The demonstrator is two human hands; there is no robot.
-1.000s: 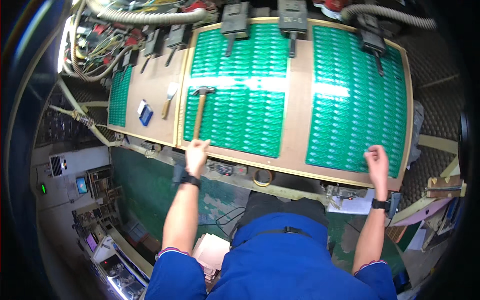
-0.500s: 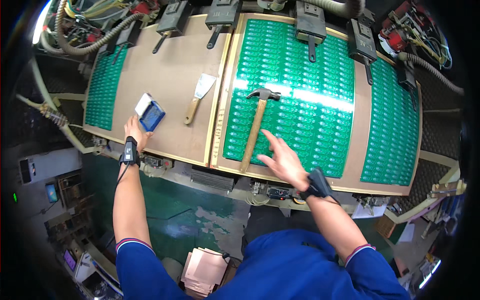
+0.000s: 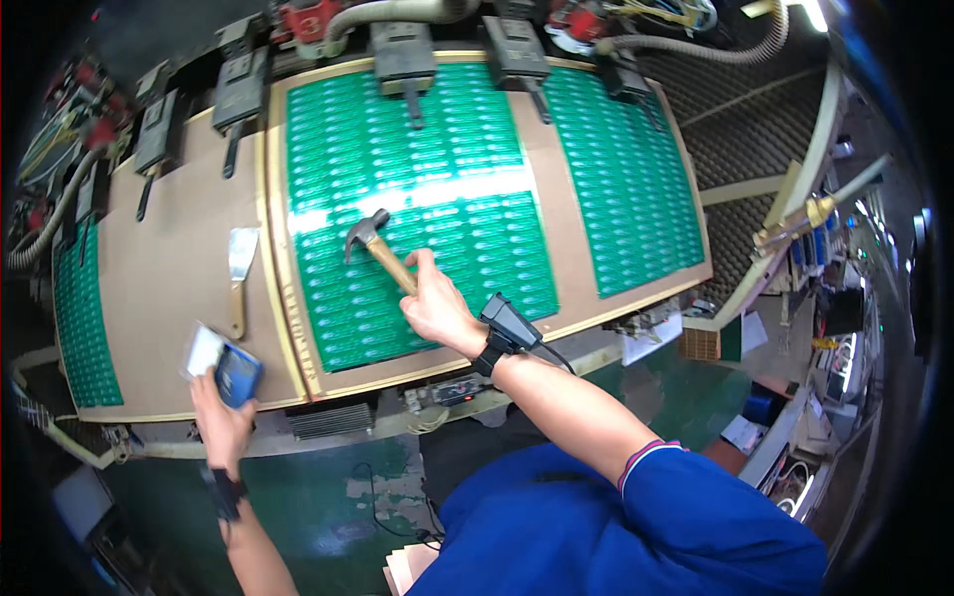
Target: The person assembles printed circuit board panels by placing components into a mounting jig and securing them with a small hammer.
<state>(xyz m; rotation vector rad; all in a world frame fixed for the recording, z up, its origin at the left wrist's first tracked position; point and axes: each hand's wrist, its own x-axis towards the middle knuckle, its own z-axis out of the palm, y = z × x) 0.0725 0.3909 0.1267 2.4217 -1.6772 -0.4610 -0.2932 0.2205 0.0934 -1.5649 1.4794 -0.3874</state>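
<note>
My right hand is closed around the wooden handle of a claw hammer. The hammer's dark head lies over a green panel of printed circuit boards. At the near edge of the brown work surface, my left hand grips a small blue box, its pale lid side under the fingers. The thumb is at the box's near corner, and what is inside cannot be made out. Just beyond the box lies a putty knife with a wooden handle and metal blade, touched by neither hand.
More green circuit-board panels lie at the right and far left. A light wooden strip divides the brown board. Along the back hang several dark clamp-like blocks with handles, below a ribbed hose.
My right hand has taken hold of the hammer and swung its handle rightward. My left hand has brought the blue box nearer the front edge, closer to the putty knife. The view has turned right.
</note>
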